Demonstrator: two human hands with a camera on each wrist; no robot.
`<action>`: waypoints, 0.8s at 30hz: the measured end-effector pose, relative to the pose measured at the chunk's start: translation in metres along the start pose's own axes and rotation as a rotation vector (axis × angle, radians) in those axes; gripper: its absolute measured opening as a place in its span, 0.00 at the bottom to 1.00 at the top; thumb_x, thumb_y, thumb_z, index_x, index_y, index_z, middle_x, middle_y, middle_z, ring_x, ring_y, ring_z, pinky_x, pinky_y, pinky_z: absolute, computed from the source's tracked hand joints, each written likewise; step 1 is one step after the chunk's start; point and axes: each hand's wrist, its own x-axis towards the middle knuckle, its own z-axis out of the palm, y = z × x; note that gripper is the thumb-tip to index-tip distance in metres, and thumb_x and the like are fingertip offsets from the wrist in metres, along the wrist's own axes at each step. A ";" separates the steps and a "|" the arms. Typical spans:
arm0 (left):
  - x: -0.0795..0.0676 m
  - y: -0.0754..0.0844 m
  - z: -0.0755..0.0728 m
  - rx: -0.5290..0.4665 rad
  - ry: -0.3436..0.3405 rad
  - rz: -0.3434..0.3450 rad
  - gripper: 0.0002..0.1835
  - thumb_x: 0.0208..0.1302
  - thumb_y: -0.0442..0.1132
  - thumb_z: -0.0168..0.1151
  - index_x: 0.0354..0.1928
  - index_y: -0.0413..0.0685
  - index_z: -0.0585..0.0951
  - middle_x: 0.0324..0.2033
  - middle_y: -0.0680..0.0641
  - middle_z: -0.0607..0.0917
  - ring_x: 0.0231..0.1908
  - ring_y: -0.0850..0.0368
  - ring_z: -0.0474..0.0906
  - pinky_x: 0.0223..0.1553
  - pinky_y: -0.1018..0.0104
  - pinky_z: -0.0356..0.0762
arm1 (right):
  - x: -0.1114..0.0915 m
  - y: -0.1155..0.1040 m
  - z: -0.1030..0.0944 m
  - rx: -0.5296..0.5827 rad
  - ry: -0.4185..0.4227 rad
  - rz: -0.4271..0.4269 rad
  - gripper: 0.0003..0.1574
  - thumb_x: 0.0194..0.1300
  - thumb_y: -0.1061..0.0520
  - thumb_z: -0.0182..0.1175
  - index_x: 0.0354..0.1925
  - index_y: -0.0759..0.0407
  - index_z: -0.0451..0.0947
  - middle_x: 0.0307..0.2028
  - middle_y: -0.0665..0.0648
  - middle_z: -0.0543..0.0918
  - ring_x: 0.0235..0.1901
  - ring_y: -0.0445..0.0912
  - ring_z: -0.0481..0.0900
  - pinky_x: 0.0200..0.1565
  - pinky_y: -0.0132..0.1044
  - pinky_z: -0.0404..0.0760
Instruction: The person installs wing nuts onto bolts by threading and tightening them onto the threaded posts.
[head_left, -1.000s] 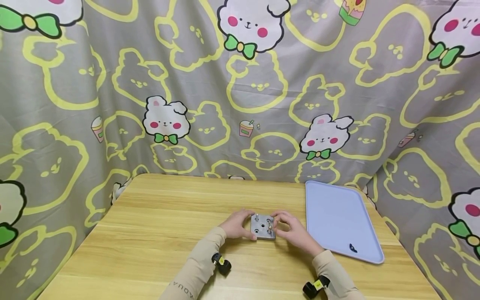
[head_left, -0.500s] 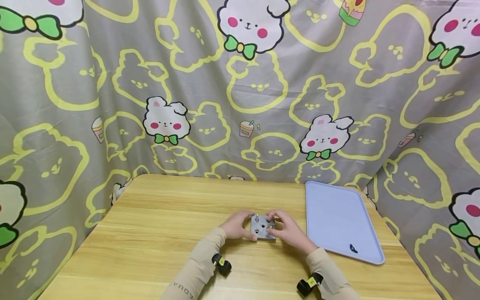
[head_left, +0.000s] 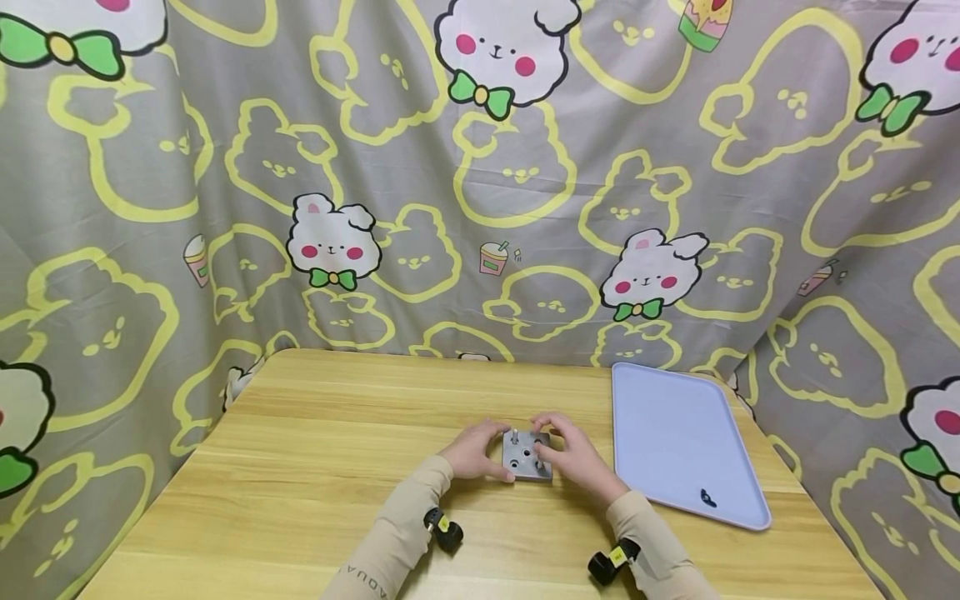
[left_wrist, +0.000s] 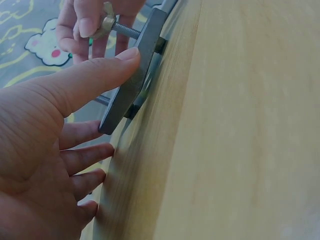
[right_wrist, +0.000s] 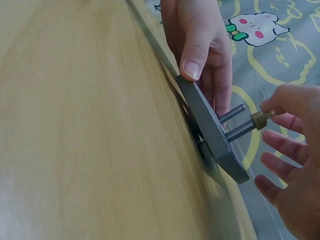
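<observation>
A square grey metal plate (head_left: 521, 468) with several holes lies on the wooden table, raised on bolt heads that show beneath it in the wrist views. My left hand (head_left: 474, 450) grips its left side, thumb at the near edge and fingers at the far edge. Two threaded bolts stick up from the plate; the bare bolt (right_wrist: 232, 113) is at the far left corner. On the other bolt, near the right edge, a brass wing nut (right_wrist: 259, 120) sits high on the thread. My right hand (head_left: 576, 456) touches this nut with its thumb, the fingers spread apart.
A pale blue tray (head_left: 678, 433) lies to the right, close beside my right forearm. Near its front edge is a small black part (head_left: 707, 498). A patterned curtain (head_left: 420, 250) hangs behind the wooden table (head_left: 337, 417).
My right hand has come in over the plate's right side, and its thumb and fingers have shifted about the wing nut, then spread. The left hand and plate have stayed put.
</observation>
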 end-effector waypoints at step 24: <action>0.000 -0.001 0.001 -0.015 0.006 0.007 0.48 0.46 0.52 0.77 0.68 0.43 0.67 0.69 0.41 0.70 0.72 0.39 0.58 0.74 0.43 0.52 | -0.020 0.006 -0.018 -0.069 0.032 -0.045 0.04 0.63 0.61 0.63 0.32 0.51 0.79 0.53 0.65 0.80 0.56 0.63 0.75 0.59 0.66 0.72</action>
